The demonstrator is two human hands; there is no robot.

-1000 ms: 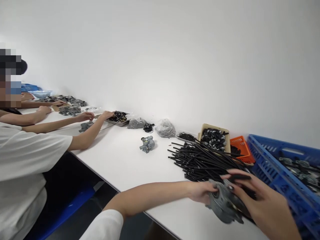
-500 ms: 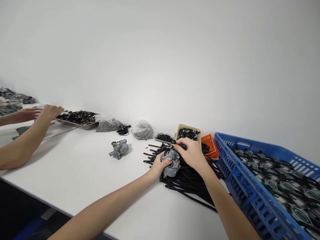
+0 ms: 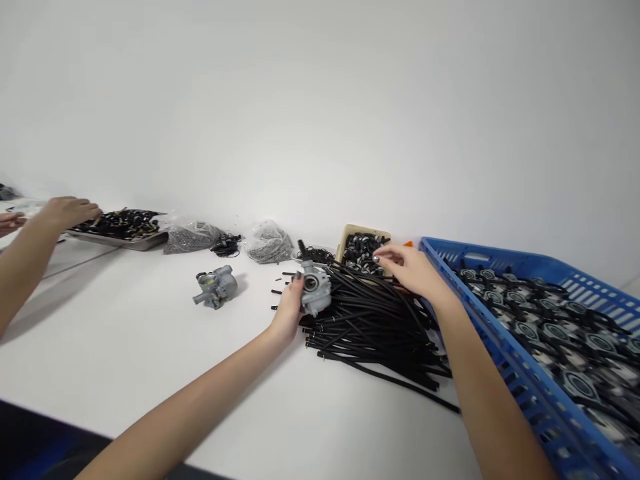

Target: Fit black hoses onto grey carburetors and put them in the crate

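Observation:
My left hand grips a grey metal carburetor by its left side, above the table. A short black piece sticks up from the carburetor's top. My right hand is apart from it, by the front right of a cream tray of small black and silver parts. Its fingers are bent and look slightly apart, with no held part visible. Below both hands lies a heap of black rubber hoses. A second carburetor rests on the table to the left.
A blue crate with rows of finished-looking carburetors stands at right. Along the wall are bags of small metal parts, black rings and a metal tray of black pieces. Another person's hand reaches there.
My right hand has left the carburetor's top and moved right to the cream tray. My left hand has turned the carburetor, so its round opening shows. The view has shifted right.

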